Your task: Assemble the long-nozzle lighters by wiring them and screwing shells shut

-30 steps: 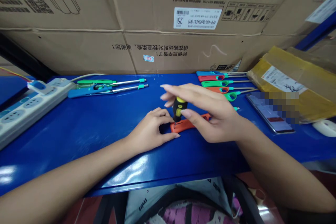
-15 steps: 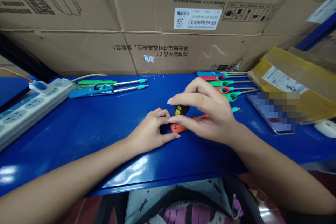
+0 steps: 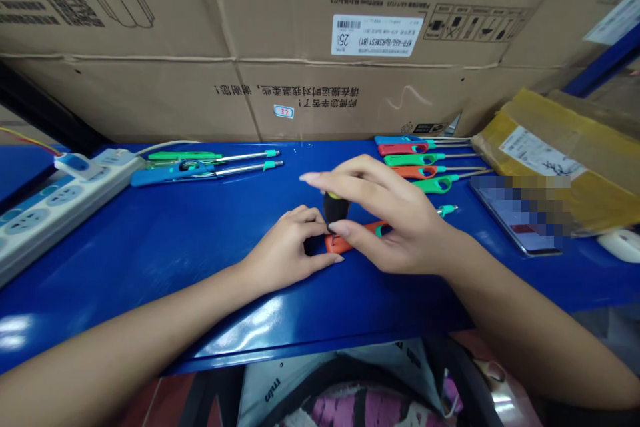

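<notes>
An orange long-nosed lighter [image 3: 345, 241] lies on the blue table [image 3: 165, 240] in the middle. My left hand [image 3: 287, 247] presses its near end down with curled fingers. My right hand [image 3: 385, 213] pinches a short black-and-yellow screwdriver [image 3: 335, 207] that stands upright with its tip on the lighter's handle. The lighter's green tip [image 3: 447, 209] pokes out to the right of my right hand.
Several coloured lighters [image 3: 425, 163] lie in a row at the back right, two more lighters [image 3: 200, 167] at the back left. A white power strip [image 3: 55, 200] sits far left. A phone [image 3: 515, 217], a yellow-taped parcel [image 3: 560, 153] and large cardboard boxes [image 3: 310, 40] border the table.
My right hand's fingers have turned around the screwdriver, closing over it and spreading again. My left hand and the lighter have stayed put.
</notes>
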Available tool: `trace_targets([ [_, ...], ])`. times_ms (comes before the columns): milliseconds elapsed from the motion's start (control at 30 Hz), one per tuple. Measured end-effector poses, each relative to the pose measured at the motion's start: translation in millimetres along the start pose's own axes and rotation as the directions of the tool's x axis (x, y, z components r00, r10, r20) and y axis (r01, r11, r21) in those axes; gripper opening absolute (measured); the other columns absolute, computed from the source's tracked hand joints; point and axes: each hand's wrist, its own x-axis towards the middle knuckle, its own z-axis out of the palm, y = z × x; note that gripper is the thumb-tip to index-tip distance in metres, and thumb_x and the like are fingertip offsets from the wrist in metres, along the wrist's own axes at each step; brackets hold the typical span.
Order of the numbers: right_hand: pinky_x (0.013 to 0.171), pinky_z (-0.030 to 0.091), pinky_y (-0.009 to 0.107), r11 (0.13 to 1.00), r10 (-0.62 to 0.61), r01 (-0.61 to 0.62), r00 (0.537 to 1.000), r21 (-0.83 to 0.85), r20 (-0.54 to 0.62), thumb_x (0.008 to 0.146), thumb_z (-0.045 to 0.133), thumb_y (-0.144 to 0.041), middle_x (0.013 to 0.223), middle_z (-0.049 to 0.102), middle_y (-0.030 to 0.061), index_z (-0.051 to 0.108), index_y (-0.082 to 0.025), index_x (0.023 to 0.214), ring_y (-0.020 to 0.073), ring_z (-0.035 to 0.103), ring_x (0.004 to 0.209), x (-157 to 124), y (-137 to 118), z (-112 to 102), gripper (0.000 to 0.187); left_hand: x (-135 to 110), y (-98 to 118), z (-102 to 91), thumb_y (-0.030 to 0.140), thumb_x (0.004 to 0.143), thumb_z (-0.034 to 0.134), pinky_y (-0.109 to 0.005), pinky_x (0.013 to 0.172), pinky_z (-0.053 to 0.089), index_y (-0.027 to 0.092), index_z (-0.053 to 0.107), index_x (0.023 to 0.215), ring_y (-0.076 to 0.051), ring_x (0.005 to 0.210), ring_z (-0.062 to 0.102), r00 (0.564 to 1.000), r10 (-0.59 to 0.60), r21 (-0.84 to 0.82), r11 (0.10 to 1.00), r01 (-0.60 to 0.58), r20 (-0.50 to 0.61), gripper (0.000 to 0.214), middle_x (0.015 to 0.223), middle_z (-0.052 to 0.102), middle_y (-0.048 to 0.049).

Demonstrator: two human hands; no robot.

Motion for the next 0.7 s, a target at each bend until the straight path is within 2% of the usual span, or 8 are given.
trace_targets([
  [67,0.103,0.051,0.039,0.997,0.009,-0.013,0.999,0.076,0.050,0.101,0.047,-0.016,0.126,0.063,0.0093,0.047,-0.017,0.143,0.0196,0.058,0.119,0.6,-1.0,-1.5,0.042,-0.2,-0.4,0.4,0.033,0.084,0.078,-0.040,0.085,0.052,0.020,0.073,0.100,-0.024,0.095,0.064,1.000,0.026,0.004,1.000,-0.026,-0.006,0.021,0.102,0.071,-0.0048],
  [133,0.102,0.051,0.036,0.995,0.012,-0.015,1.000,0.104,0.029,0.100,0.047,-0.011,0.125,0.065,0.0080,0.050,-0.017,0.140,0.0178,0.060,0.116,0.4,-1.0,-1.6,0.041,-0.4,-0.7,0.8,0.033,0.084,0.078,-0.040,0.086,0.051,0.020,0.073,0.096,-0.023,0.093,0.064,0.999,0.037,0.024,0.999,-0.036,-0.022,0.018,0.098,0.070,-0.0041],
  [267,0.098,0.053,0.033,1.000,0.022,-0.021,0.998,0.023,-0.065,0.097,0.060,-0.018,0.117,0.069,0.0066,0.058,-0.018,0.130,0.0182,0.062,0.108,-1.2,0.6,1.1,0.032,0.3,0.0,0.6,0.034,0.085,0.075,-0.038,0.077,0.051,0.019,0.074,0.092,-0.023,0.086,0.062,1.000,0.017,0.055,0.998,-0.017,-0.007,0.016,0.088,0.068,-0.0042],
  [367,0.097,0.054,0.035,0.999,0.036,-0.037,0.997,-0.019,-0.061,0.097,0.063,-0.025,0.115,0.069,0.0065,0.059,-0.020,0.129,0.0195,0.063,0.106,-2.1,0.7,2.6,0.033,1.4,1.8,0.0,0.033,0.086,0.072,-0.035,0.070,0.050,0.019,0.073,0.094,-0.022,0.083,0.062,1.000,-0.010,0.042,0.999,0.009,0.025,0.016,0.085,0.067,-0.0042],
  [467,0.095,0.055,0.037,0.999,0.042,-0.044,0.997,-0.032,-0.057,0.097,0.062,-0.028,0.113,0.069,0.0063,0.059,-0.022,0.129,0.0200,0.064,0.103,-1.9,-0.4,3.4,0.033,1.9,3.6,0.3,0.033,0.085,0.073,-0.033,0.068,0.049,0.019,0.072,0.093,-0.021,0.080,0.062,0.999,-0.033,0.046,0.998,0.033,0.010,0.016,0.082,0.065,-0.0034],
  [600,0.089,0.057,0.037,1.000,0.024,-0.024,0.995,-0.006,-0.096,0.094,0.066,-0.025,0.106,0.071,0.0063,0.063,-0.020,0.121,0.0201,0.066,0.097,-0.5,-1.2,2.4,0.028,1.2,3.6,-1.8,0.032,0.083,0.074,-0.035,0.074,0.050,0.019,0.072,0.093,-0.021,0.082,0.062,1.000,-0.026,0.051,0.998,0.026,-0.002,0.016,0.084,0.065,-0.0030],
  [700,0.083,0.059,0.037,0.994,0.101,-0.089,0.968,0.061,-0.231,0.092,0.068,-0.025,0.104,0.070,0.0055,0.062,-0.022,0.115,0.0204,0.067,0.093,0.8,4.2,-4.0,0.025,1.3,2.7,-10.8,0.033,0.083,0.074,-0.039,0.085,0.051,0.020,0.073,0.103,-0.023,0.089,0.062,0.999,-0.013,0.085,0.996,0.010,0.034,0.024,0.096,0.067,-0.0048],
])
